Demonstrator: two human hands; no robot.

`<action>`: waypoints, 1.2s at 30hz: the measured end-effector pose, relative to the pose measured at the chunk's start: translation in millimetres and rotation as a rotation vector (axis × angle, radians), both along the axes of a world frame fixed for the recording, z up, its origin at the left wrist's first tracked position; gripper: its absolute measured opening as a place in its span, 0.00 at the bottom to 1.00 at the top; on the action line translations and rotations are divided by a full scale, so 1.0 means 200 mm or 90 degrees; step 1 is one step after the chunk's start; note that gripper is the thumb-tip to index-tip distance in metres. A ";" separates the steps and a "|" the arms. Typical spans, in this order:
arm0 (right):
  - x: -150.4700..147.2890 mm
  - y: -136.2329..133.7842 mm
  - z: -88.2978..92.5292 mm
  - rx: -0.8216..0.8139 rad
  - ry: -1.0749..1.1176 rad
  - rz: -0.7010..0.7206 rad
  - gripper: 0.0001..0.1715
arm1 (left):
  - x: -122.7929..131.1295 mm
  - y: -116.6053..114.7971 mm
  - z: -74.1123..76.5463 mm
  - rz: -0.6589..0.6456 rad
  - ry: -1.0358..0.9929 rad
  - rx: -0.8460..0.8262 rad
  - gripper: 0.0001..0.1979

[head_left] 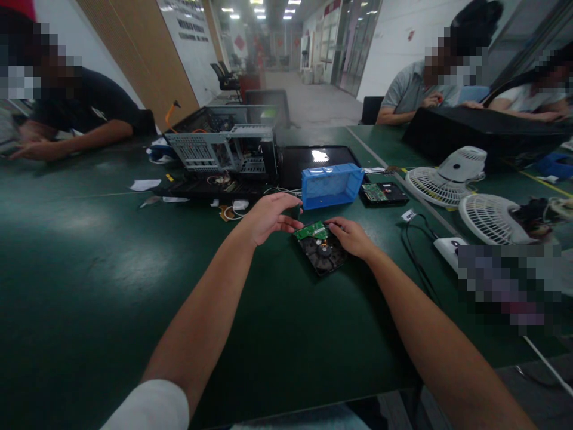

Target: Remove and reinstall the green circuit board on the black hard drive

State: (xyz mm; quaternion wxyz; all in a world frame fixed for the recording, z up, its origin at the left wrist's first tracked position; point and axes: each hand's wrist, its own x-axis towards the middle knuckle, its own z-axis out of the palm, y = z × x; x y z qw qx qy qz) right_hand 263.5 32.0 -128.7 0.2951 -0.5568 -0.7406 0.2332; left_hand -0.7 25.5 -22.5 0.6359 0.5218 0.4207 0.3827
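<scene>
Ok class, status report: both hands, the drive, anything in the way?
Left hand open, fingertips at the hard drive's left corner. Right hand on its right edge, grip unclear. Drive flat, circuit board up. Blue box just behind.

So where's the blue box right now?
Head view, centre: the blue box sits on the table just beyond the near hard drive, between the open computer case and a second drive.

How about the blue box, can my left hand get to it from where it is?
Probably yes. The left hand hovers open just short of the blue box, with little but bare table between them. The hard drive lies nearer, by the right hand, off that path.
</scene>
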 end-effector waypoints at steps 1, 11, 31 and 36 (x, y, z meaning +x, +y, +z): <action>0.00 0.00 0.00 0.008 0.000 -0.006 0.17 | 0.00 0.00 0.00 0.001 0.001 0.001 0.15; 0.03 0.01 0.01 0.166 -0.027 -0.150 0.14 | 0.00 0.01 0.00 0.017 0.058 0.060 0.13; 0.06 0.03 0.03 0.391 -0.008 -0.223 0.18 | 0.02 0.01 -0.01 0.038 0.122 0.136 0.14; 0.06 0.02 0.04 0.378 -0.024 -0.233 0.34 | 0.02 0.01 -0.01 0.041 0.123 0.136 0.14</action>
